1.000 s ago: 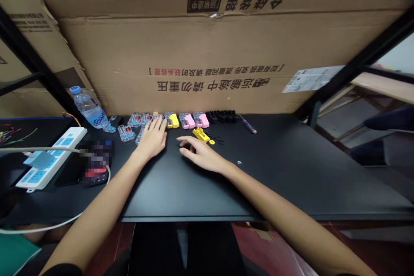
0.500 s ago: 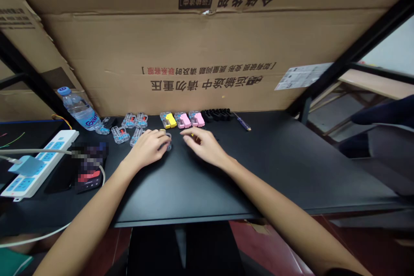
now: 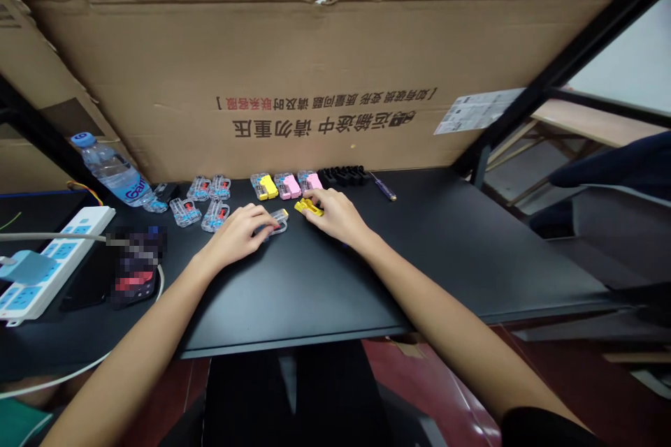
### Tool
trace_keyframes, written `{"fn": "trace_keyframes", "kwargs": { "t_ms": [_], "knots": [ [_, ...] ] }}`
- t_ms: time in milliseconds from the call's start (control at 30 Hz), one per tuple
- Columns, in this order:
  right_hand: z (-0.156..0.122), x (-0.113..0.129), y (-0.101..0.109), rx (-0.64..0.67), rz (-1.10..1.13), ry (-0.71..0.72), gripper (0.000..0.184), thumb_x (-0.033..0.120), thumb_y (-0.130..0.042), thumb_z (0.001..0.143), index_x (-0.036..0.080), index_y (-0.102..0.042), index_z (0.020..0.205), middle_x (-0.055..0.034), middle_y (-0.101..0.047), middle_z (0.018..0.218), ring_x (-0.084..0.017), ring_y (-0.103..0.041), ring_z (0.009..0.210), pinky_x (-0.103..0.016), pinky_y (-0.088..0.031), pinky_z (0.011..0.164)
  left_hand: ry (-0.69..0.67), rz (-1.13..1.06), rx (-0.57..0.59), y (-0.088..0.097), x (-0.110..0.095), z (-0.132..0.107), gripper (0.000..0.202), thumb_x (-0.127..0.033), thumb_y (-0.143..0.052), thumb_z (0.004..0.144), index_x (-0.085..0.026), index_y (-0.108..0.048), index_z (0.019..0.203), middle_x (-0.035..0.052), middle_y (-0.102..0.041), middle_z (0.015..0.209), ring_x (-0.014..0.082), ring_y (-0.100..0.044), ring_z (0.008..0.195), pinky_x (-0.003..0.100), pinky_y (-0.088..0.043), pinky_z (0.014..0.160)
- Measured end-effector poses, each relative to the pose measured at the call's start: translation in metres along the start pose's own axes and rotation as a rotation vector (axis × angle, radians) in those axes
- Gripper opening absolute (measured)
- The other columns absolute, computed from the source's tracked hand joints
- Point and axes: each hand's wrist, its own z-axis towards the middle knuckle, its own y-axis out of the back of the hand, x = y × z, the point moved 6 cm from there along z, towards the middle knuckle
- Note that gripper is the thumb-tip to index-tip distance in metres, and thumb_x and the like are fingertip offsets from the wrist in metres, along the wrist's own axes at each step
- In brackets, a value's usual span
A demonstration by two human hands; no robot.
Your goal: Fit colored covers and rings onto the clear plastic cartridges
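Note:
My left hand (image 3: 238, 234) rests on the black table (image 3: 419, 258), fingers curled on a small clear plastic piece with a yellow end (image 3: 277, 222). Just to its right, my right hand (image 3: 338, 215) has its fingertips on a small yellow piece (image 3: 307, 207). Behind my hands, a row of small parts lines the table's back edge: clear ones with red and blue insides (image 3: 210, 188), a yellow one (image 3: 268, 186), pink ones (image 3: 291, 185) and black ones (image 3: 343, 174).
A large cardboard box (image 3: 325, 77) stands along the back. A water bottle (image 3: 112, 171) lies at the back left. A white power strip (image 3: 47, 258) and a dark object lie at the left. A small screwdriver (image 3: 384, 188) lies right of the black parts.
My left hand drew back from the row, pulling a clear piece onto the open table. My right hand moved forward onto the yellow piece. The camera tilted down slightly.

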Motion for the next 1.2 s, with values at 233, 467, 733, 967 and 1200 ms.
{"fn": "trace_keyframes", "kwargs": {
  "t_ms": [233,467,733,967,1200],
  "knots": [
    [-0.008,0.033,-0.006,0.047,0.563,0.027,0.048,0.045,-0.070,0.097,0.023,-0.064,0.139,-0.0094,-0.081,0.112,-0.025,-0.076,0.092,-0.040,-0.060,0.086,0.155,-0.131,-0.130,0.000,0.001,-0.001,0.049,-0.044,-0.063,0.106,-0.027,-0.059,0.152,0.0101,-0.069,0.149,0.0299,-0.059,0.140,0.049,-0.041,0.122],
    [-0.006,0.028,0.006,0.049,0.380,0.099,0.032,0.040,-0.062,0.102,0.022,-0.077,0.124,-0.0100,-0.082,0.114,-0.026,-0.077,0.101,-0.041,-0.057,0.096,0.190,-0.171,-0.204,0.009,-0.001,0.002,0.028,-0.044,-0.068,0.102,-0.025,-0.074,0.122,0.0051,-0.081,0.124,0.0276,-0.071,0.118,0.045,-0.044,0.115],
    [0.007,-0.038,0.023,0.172,0.128,0.021,0.021,0.037,-0.073,0.091,0.020,-0.083,0.085,-0.0077,-0.077,0.084,-0.021,-0.063,0.072,-0.036,-0.047,0.071,0.276,-0.303,-0.268,0.010,0.007,-0.001,0.034,-0.040,-0.070,0.098,-0.023,-0.064,0.127,0.0058,-0.080,0.108,0.0238,-0.075,0.103,0.040,-0.052,0.099],
    [0.000,-0.011,0.002,0.269,0.101,0.139,0.020,0.029,-0.070,0.095,0.021,-0.088,0.093,-0.0098,-0.079,0.090,-0.024,-0.068,0.080,-0.039,-0.052,0.078,0.322,-0.412,-0.292,0.009,0.015,0.000,0.033,-0.045,-0.076,0.093,-0.021,-0.067,0.113,0.0046,-0.079,0.105,0.0161,-0.070,0.081,0.029,-0.053,0.075],
    [-0.007,0.032,0.002,0.105,0.463,0.180,0.030,0.049,-0.072,0.100,0.022,-0.087,0.099,-0.0088,-0.082,0.096,-0.024,-0.073,0.084,-0.039,-0.059,0.080,0.252,-0.573,-0.262,0.002,0.013,0.002,0.036,-0.051,-0.072,0.097,-0.020,-0.071,0.116,0.0083,-0.081,0.107,0.0207,-0.078,0.091,0.032,-0.062,0.081]
  ]
}}
